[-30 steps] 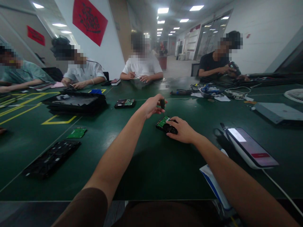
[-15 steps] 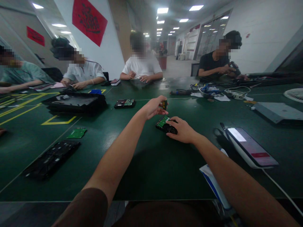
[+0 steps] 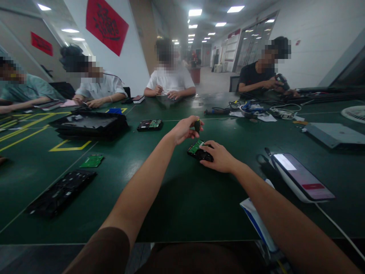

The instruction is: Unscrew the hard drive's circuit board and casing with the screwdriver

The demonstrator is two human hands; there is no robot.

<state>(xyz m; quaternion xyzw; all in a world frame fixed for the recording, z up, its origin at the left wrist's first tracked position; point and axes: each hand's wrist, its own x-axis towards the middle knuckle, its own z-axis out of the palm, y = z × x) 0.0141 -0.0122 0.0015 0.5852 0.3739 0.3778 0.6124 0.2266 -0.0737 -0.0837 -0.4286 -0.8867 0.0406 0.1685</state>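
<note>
On the dark green tabletop (image 3: 182, 205), the left hand (image 3: 185, 130) grips a screwdriver (image 3: 197, 126) above the hard disk drive (image 3: 203, 155) grasped by the right hand (image 3: 219, 156); tilting the shaft or slackening either grip could make the tip slip and scratch the exposed green circuit board (image 3: 196, 146).

Your dark green tabletop (image 3: 182, 213) carries yellow tape (image 3: 70, 147) at its left. Near your centre lies a hard drive (image 3: 200, 153), its green board (image 3: 196, 146) facing up; 1 other drive (image 3: 149, 125) sits farther off to the left. On your left lie a loose circuit board (image 3: 92, 161), a long black frame (image 3: 61, 193) and a pile of black trays (image 3: 89, 127). On your right rest a white base (image 3: 289, 185) under a phone (image 3: 303, 176), a white-and-blue packet (image 3: 256, 218), a grey metal box (image 3: 335, 136) and tangled cables (image 3: 254, 108).
</note>
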